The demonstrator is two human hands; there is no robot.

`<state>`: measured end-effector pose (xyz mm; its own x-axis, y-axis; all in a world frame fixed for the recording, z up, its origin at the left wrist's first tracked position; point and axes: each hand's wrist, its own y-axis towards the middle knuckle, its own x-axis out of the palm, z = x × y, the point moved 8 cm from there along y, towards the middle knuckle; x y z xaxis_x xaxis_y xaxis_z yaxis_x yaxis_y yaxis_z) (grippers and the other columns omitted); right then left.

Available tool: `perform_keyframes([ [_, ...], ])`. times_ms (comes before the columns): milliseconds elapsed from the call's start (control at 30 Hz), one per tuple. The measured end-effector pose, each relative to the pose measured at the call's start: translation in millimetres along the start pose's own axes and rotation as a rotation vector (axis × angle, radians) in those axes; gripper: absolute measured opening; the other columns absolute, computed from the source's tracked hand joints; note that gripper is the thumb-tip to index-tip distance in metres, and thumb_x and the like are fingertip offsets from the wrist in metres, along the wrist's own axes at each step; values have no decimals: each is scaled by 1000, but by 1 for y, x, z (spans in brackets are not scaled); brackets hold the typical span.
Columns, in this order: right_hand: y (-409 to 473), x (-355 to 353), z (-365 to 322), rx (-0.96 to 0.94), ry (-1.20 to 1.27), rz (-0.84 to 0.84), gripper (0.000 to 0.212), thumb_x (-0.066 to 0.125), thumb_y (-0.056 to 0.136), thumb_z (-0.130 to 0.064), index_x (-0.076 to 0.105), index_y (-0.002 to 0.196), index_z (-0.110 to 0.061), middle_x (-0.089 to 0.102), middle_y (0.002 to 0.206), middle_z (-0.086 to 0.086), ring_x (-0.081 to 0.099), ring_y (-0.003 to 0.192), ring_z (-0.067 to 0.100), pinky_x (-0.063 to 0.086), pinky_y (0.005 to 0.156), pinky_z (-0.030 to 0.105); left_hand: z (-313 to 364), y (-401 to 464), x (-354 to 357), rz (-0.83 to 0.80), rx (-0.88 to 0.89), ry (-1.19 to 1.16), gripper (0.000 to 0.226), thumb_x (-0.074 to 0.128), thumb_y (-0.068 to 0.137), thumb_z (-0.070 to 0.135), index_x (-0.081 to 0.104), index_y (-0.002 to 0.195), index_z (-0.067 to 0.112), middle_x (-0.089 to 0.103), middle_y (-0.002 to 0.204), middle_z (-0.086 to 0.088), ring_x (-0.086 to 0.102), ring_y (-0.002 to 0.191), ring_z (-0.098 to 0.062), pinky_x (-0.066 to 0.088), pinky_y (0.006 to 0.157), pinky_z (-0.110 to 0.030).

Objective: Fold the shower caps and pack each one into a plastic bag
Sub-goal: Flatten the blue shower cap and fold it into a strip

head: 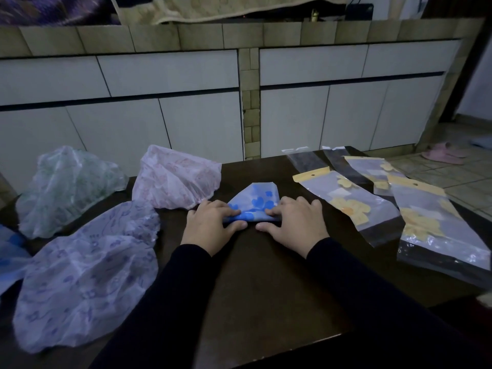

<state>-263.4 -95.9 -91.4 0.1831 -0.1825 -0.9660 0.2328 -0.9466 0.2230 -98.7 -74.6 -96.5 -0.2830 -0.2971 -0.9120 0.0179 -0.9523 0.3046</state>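
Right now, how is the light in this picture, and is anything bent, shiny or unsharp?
Head view: the light is dim and bluish, so the dark table shows little detail; the wide lens curves the cabinet fronts; pale glare sits on the plastic bags; the blue shower cap under both hands is sharp; edges look softer.

A dark brown table [266, 275] fills the front. Behind it stands a long row of white cupboards [170, 102] with flat doors. Small tan tiles [250, 102] run up between the cupboards and along the top. A pair of pink slippers [443, 153] sits on the tiled floor [452, 179] at the far right.
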Motion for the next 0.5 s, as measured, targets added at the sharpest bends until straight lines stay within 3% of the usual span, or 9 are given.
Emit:
perform_keyframes([
  [200,1,2,6,38,66,-11,39,51,93,-53,59,128,-37,57,117,-9,48,108,16,33,93,40,4,-2,-2,-20,23,-12,33,54,93,45,63,123,34,55,123,12,43,114,-9,31,95,-31],
  [367,2,-2,8,39,87,9,33,45,97,-51,63,119,-34,61,110,-8,50,103,15,33,94,41,7,-4,-7,-2,28,-16,29,48,96,44,68,113,33,54,107,11,47,103,-9,31,87,-29],
  [500,7,2,11,66,92,-18,28,42,98,-50,62,108,-33,64,101,-7,55,94,15,33,91,40,10,-3,-6,-24,19,-12,27,40,99,43,65,105,32,51,88,12,47,84,-7,36,81,-30],
])
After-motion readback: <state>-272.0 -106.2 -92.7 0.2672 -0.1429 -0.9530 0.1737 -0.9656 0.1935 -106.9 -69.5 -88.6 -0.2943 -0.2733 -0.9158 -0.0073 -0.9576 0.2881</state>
